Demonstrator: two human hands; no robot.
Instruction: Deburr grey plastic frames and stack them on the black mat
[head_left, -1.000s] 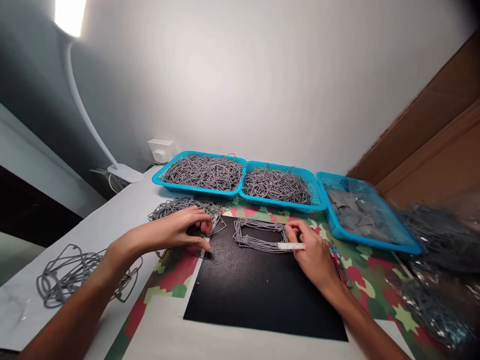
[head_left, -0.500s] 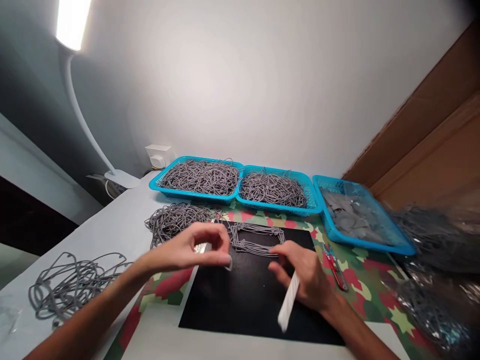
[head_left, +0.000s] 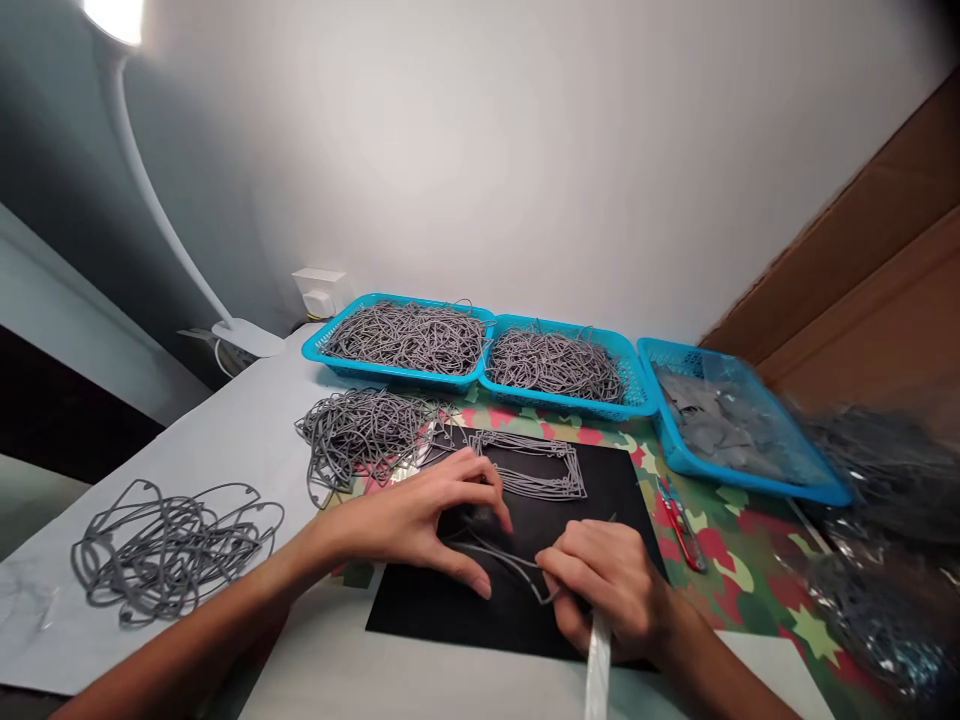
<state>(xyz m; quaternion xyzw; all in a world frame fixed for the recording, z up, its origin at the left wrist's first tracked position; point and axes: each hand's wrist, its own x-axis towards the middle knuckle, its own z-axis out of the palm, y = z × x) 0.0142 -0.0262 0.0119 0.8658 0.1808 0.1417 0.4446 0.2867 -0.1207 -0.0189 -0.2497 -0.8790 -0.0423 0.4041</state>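
A grey rubber ring point(head_left: 510, 558) stretches over the black mat point(head_left: 480, 610) between my hands. My right hand point(head_left: 604, 585) is closed on its right end, and a white strip point(head_left: 598, 670) hangs from beneath that hand. My left hand point(head_left: 442, 515) is spread, thumb and fingers apart around the ring's left part, without gripping it. Behind them, several grey rings point(head_left: 532, 487) lie stacked as a rectangle on the mat. A tangled heap of grey rings point(head_left: 364, 430) sits just beyond my left hand.
Two blue baskets point(head_left: 397, 375) point(head_left: 570, 403) of grey rings stand along the wall. Another blue basket point(head_left: 757, 480) holds clear bags. Red snips point(head_left: 684, 535) lie right of the mat. Loose rings point(head_left: 176, 550) are at left, beside a lamp point(head_left: 251, 338). Plastic bags point(head_left: 877, 600) fill the right side.
My right hand has moved down and closed on a grey ring, now visible between the hands. My left hand has opened from its pinch. The view has shifted slightly.
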